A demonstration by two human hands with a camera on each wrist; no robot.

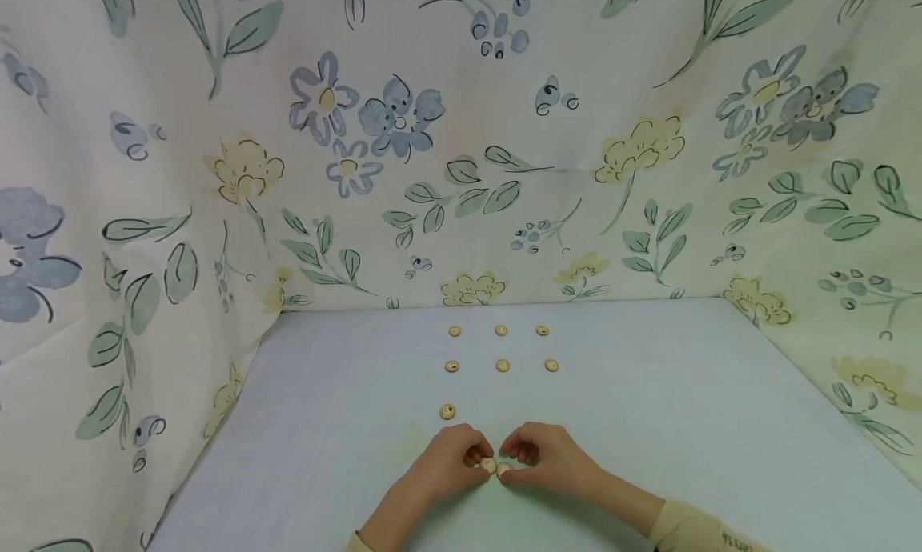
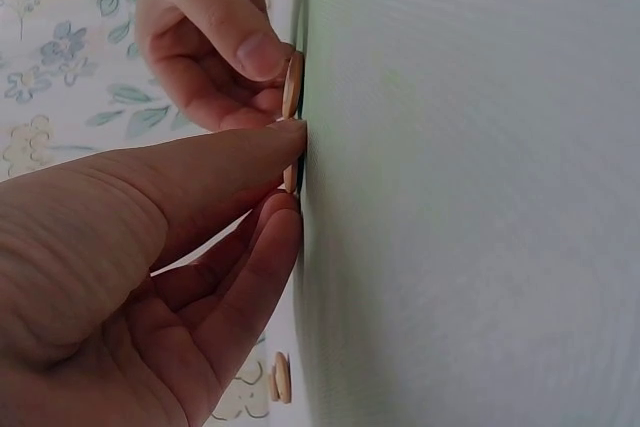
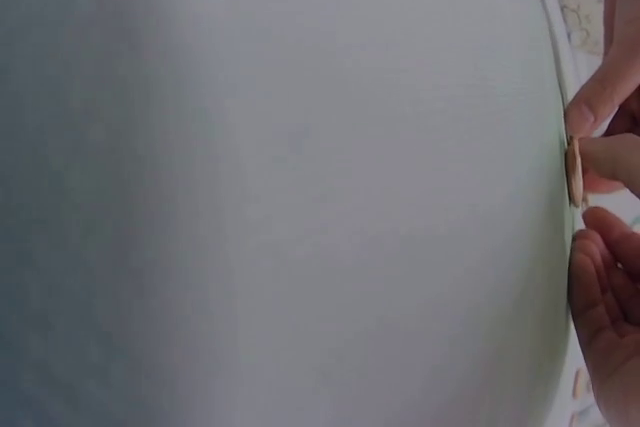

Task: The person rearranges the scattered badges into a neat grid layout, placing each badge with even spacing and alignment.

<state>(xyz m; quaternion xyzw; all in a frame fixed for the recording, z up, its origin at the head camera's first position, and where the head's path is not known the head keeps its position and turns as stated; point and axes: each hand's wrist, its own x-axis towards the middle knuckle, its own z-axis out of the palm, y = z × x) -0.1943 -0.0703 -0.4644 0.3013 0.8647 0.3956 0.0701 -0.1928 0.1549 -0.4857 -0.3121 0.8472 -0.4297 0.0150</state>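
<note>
Two small round wooden buttons lie side by side at the front middle of the table in the head view. My left hand (image 1: 455, 460) pinches the left wooden button (image 1: 488, 465) between thumb and fingers. The right hand (image 1: 551, 458) has its thumb on the right wooden button (image 1: 503, 471), with curled fingers close at its far rim. In the left wrist view, the left thumb (image 2: 240, 162) and fingertips are at opposite edges of one button (image 2: 291, 179), while the other button (image 2: 293, 84) shows by the right thumb. Part of each button is hidden by the fingers.
Beyond the hands, several like buttons lie in rows of three, with one button (image 1: 447, 411) alone in front of them at the left. The white-covered table (image 1: 670, 408) ends against a floral cloth (image 1: 461, 176) that also hangs along both sides.
</note>
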